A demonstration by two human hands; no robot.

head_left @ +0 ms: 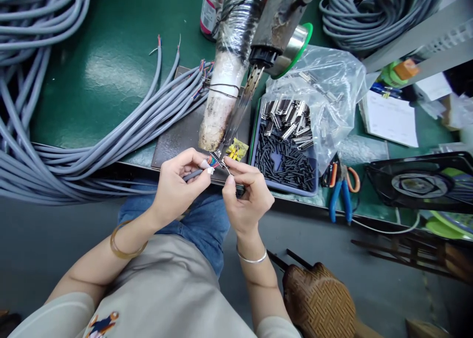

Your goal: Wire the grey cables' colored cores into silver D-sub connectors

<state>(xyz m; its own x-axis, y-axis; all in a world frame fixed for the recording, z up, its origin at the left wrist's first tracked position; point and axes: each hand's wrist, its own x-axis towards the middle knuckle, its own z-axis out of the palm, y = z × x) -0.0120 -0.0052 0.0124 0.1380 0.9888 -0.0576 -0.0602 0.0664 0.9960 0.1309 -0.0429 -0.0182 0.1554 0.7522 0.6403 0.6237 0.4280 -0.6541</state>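
My left hand (183, 178) is closed around the end of a grey cable (192, 175), with white coverings on its thumb and a fingertip. Coloured wires (214, 161) fan out of that cable toward a small metal connector (218, 155). My right hand (247, 192) pinches a thin pale wire (226, 168) close beside the connector. Above both hands a mounted soldering iron (242, 101) points down, its tip at the connector; whether they touch is not clear. A wrapped, white-ended tube (221, 77) reaches down next to the iron.
A blue tray (314, 178) holds metal connectors (286, 114) and black sleeves (284, 158). Many grey cables (121, 133) lie at left. Behind the iron stands a green-rimmed spool (295, 52). Blue-handled pliers (343, 195) and a black fan (421, 185) sit right. A stool (321, 298) stands below.
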